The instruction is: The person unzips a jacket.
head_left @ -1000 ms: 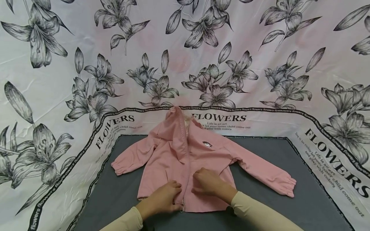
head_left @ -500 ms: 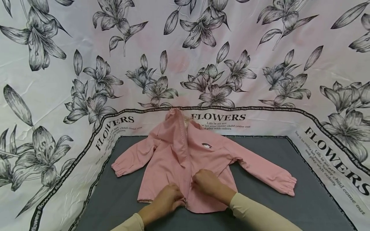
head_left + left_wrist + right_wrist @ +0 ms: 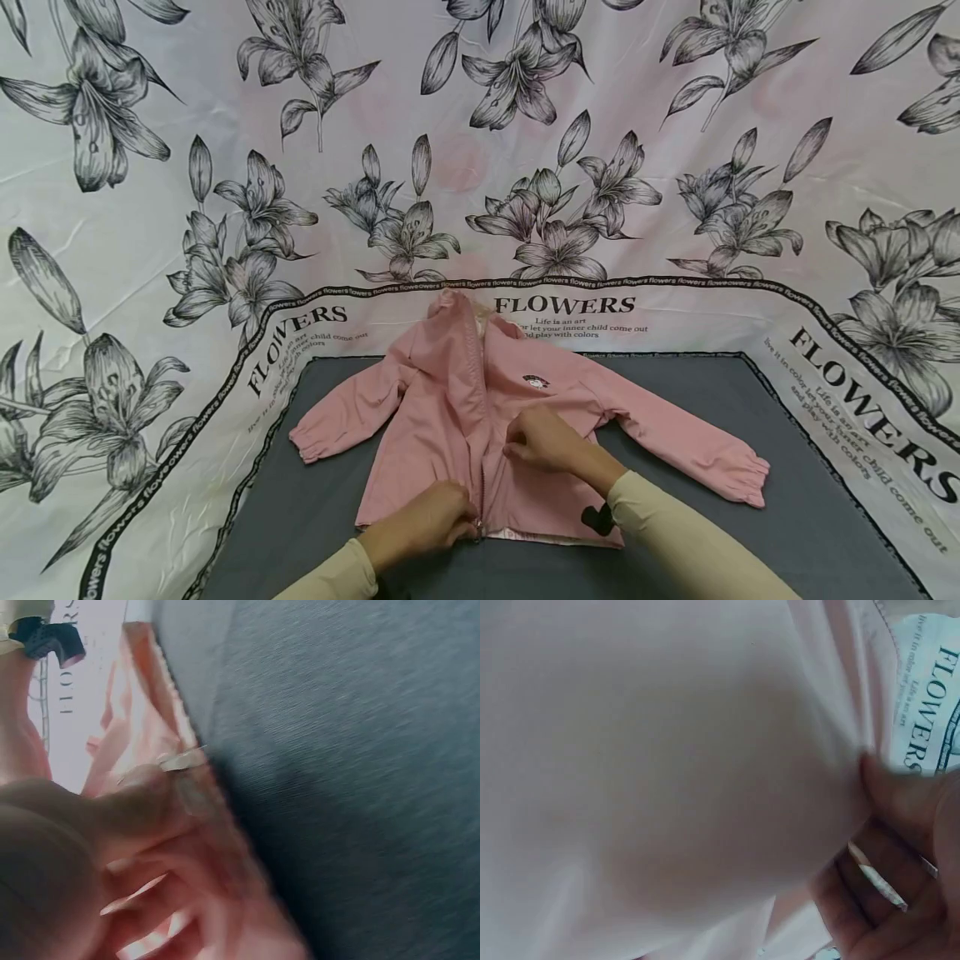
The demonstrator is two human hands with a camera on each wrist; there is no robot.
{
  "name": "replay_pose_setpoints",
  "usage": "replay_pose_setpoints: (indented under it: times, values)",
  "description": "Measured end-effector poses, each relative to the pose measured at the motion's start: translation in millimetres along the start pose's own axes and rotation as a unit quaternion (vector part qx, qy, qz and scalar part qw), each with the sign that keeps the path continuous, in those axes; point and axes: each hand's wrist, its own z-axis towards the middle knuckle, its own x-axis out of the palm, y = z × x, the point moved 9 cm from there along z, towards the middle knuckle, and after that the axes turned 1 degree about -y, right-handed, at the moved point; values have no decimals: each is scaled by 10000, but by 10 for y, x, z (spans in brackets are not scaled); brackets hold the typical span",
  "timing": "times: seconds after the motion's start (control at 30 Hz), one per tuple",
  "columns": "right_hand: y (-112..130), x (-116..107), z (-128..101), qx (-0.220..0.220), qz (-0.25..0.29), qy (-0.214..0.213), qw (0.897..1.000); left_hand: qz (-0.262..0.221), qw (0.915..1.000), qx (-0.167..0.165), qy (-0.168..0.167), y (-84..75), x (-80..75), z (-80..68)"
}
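Observation:
A pink hooded jacket (image 3: 442,417) lies front up on the grey table, its sleeves spread to both sides. Down its middle runs a zipper (image 3: 482,492), drawn together along the lower front. My left hand (image 3: 427,521) pinches the jacket's bottom hem at the zipper's lower end; in the left wrist view its thumb (image 3: 142,802) presses beside a small metal piece. Higher up, right of the zipper, my right hand (image 3: 543,442) pinches the front panel and lifts the cloth. The right wrist view shows that raised pink cloth (image 3: 667,765) between thumb and fingers.
The grey table top (image 3: 750,417) stretches around the jacket. A white cloth with black flower prints (image 3: 525,233) hangs behind and along the sides. A dark heart-shaped patch (image 3: 597,520) shows by the right sleeve.
My right hand has moved up and slightly right, lifting the front panel, so the right hem rises and shows its lining. My left hand has shifted slightly right and stays at the zipper's bottom.

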Motion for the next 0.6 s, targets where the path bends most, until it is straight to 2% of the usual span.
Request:
replay_pose_setpoints:
  times: [0.07,0.17,0.23,0.33,0.4,0.5,0.53,0.6]
  values:
    - [-89,-121,35,198,-173,-238,9994,-119,9991,162,382,-99,-43,22]
    - [-233,-295,72,524,-202,-452,9974,-490,9946,38,914,-299,-216,69]
    - [-277,-317,98,537,-114,-247,9982,-560,9931,-82,1031,-393,-341,96]
    - [-241,-227,122,209,58,353,9991,-993,9874,-408,1165,-434,-477,109]
    - [-212,-172,123,58,87,597,9982,-1359,9808,-647,1237,-375,-545,118]
    - [-199,-169,139,-44,73,587,9982,-1867,9687,-1077,1232,-166,-684,153]
    - [-211,-185,150,-14,34,542,9985,-1934,9661,-1246,1169,-69,-751,169]
    - [-241,-238,189,40,-74,456,9989,-1850,9667,-1492,947,132,-917,204]
